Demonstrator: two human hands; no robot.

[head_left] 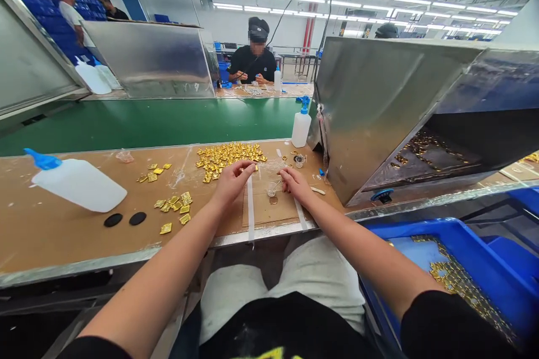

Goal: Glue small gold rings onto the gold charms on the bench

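Note:
My left hand (236, 179) is closed in a pinch at the near edge of a heap of gold pieces (227, 156); anything between its fingertips is too small to make out. My right hand (292, 182) pinches a thin stick (278, 183), its tip at a small clear cup (271, 190) on the cardboard mat (256, 214). Small groups of gold pieces (173, 203) lie left of my left forearm. Beyond my right hand are a few gold rings (291, 159) and a small clear container (299, 161).
A white bottle (84, 185) lies at the left near two black discs (137, 218). Another bottle (301, 128) stands beside a metal hood (379, 101). A blue tray (446, 230) of gold parts is at the lower right. Across the green belt (168, 118) sits a person (254, 59).

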